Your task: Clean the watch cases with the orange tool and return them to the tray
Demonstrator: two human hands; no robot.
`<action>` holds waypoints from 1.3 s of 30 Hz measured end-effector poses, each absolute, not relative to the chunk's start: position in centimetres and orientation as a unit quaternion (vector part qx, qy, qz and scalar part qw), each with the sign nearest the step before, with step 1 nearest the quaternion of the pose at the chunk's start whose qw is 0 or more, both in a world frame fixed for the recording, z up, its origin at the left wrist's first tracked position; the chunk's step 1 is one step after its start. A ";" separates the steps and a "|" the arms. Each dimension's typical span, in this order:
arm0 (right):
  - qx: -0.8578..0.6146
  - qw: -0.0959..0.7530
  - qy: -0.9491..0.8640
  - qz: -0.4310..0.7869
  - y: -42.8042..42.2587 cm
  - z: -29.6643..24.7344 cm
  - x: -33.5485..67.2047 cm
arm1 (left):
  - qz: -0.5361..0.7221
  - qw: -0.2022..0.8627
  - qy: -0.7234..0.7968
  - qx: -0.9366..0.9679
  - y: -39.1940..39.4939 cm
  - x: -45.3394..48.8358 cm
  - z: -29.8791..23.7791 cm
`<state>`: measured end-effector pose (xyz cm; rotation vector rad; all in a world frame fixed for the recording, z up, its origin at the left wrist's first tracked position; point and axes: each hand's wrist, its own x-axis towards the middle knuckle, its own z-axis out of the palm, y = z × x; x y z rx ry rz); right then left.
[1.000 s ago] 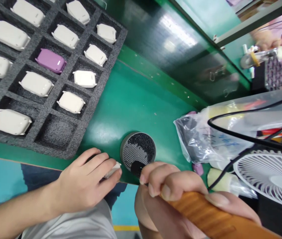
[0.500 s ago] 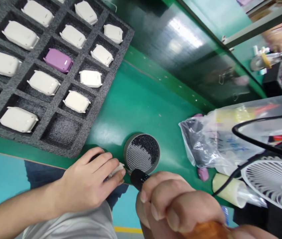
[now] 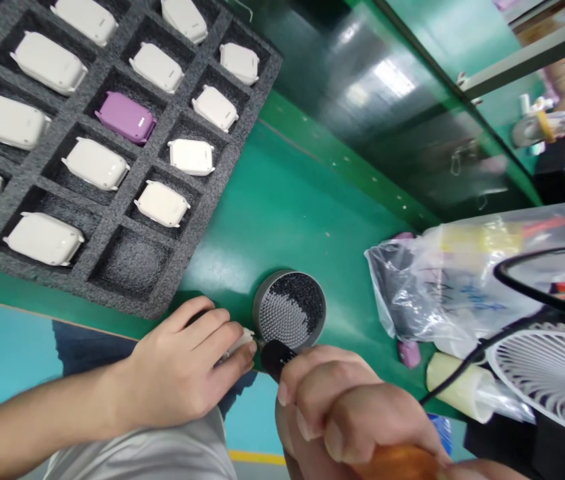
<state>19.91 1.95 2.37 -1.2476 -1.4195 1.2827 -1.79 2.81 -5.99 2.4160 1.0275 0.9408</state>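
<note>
My left hand [image 3: 197, 363] presses a white plastic casing [image 3: 238, 341] against the front edge of the green bench; its fingers cover most of it. Wrapped round an electric screwdriver [image 3: 276, 359] with a black nose is my right hand [image 3: 357, 407]. The driver's thin tip meets the right end of the casing; the exact contact is too small to make out. Just behind the tip stands a round grey tin [image 3: 323, 319] with a ridged floor and many tiny dark screws. A black foam tray [image 3: 182, 263] at the left holds similar white casings and a purple casing [image 3: 126, 117].
A clear plastic bag [image 3: 412, 287] lies at the right, by a white fan [image 3: 552, 380], a yellowish roll [image 3: 457, 380] and a black cable [image 3: 537, 290]. A dark glossy panel [image 3: 362, 87] borders the bench at the back. Part of another person shows at upper right.
The view has shifted slightly, so the tray and tin appear a little farther right. Both hands keep their hold, with the screwdriver still at the casing.
</note>
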 end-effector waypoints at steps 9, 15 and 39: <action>-0.455 0.348 -0.597 0.561 3.9 3.1 20.9 | 0.334 0.177 0.367 0.850 2.8 -1.8 -6.1; -0.411 0.526 -0.559 0.492 4.0 1.8 18.2 | 0.326 0.171 0.361 0.857 2.7 -1.9 -6.3; -0.451 0.646 -0.489 0.375 4.1 1.2 16.8 | 0.281 0.191 0.330 0.881 2.7 -2.8 -6.2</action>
